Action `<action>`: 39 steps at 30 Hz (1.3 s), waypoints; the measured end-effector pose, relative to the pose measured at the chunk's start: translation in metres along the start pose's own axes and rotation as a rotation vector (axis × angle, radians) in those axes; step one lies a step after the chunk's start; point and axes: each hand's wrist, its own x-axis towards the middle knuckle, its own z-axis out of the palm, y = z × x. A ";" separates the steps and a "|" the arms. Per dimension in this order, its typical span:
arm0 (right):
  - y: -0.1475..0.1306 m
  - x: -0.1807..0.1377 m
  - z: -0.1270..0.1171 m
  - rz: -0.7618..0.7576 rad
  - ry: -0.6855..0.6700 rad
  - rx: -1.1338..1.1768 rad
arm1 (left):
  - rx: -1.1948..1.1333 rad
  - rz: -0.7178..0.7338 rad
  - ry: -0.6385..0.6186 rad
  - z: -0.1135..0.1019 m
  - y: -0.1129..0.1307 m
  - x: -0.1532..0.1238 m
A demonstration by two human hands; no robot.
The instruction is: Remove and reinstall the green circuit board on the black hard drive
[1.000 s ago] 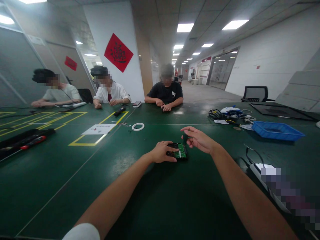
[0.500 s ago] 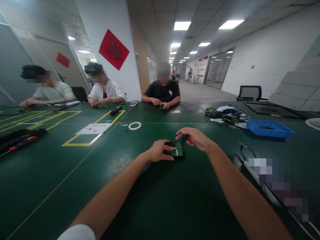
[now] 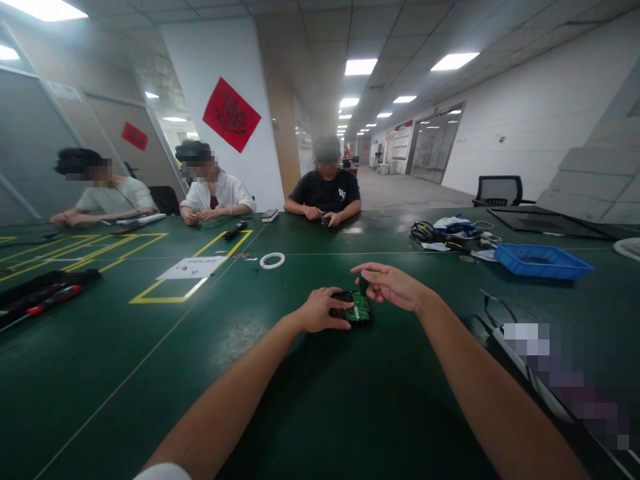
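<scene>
A hard drive [image 3: 359, 311] lies flat on the green table with its green circuit board facing up. My left hand [image 3: 324, 309] grips it from the left, thumb along the near edge and fingers across the top, covering part of it. Over the board's right half, my right hand [image 3: 393, 285] pinches a dark, short-handled screwdriver [image 3: 363, 287] held upright. Its index finger stretches out to the left above the handle. The screwdriver's tip is too small to make out against the board.
Right of my hands are a blue tray [image 3: 543, 260], bundled cables [image 3: 424, 231] and a blurred-out device at the near right. To the left lie a white ring [image 3: 272, 261], a paper sheet [image 3: 193, 268] and a black tool case [image 3: 45, 297]. Three people sit across the table.
My right hand has shifted slightly left and down with the screwdriver, now over the board. My left hand keeps its grip on the hard drive. The whole view has tilted up slightly.
</scene>
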 end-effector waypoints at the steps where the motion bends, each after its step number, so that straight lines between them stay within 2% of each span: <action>1: 0.000 0.001 -0.002 -0.007 0.029 -0.037 | 0.001 0.000 0.000 0.000 0.000 0.000; 5: 0.003 0.006 -0.005 -0.074 0.190 -0.160 | 0.003 0.012 -0.001 0.000 0.000 0.000; 8: 0.006 0.009 -0.003 -0.057 0.244 -0.196 | -0.003 0.020 0.004 0.002 -0.002 0.001; 19: 0.001 0.002 -0.001 0.031 0.022 -0.111 | -0.010 0.015 0.000 0.004 -0.004 0.001; 23: 0.001 0.001 0.001 0.011 0.007 -0.021 | -0.015 0.004 0.004 0.003 -0.003 0.001; 26: -0.001 0.001 0.000 0.014 0.054 -0.028 | -0.018 0.003 0.004 0.001 -0.001 -0.001; 33: 0.001 0.004 -0.007 -0.066 0.210 -0.386 | -0.026 0.000 0.000 0.001 -0.002 0.000; 39: 0.005 0.005 0.004 -0.227 0.403 -0.920 | -0.023 -0.005 0.001 0.002 -0.002 0.000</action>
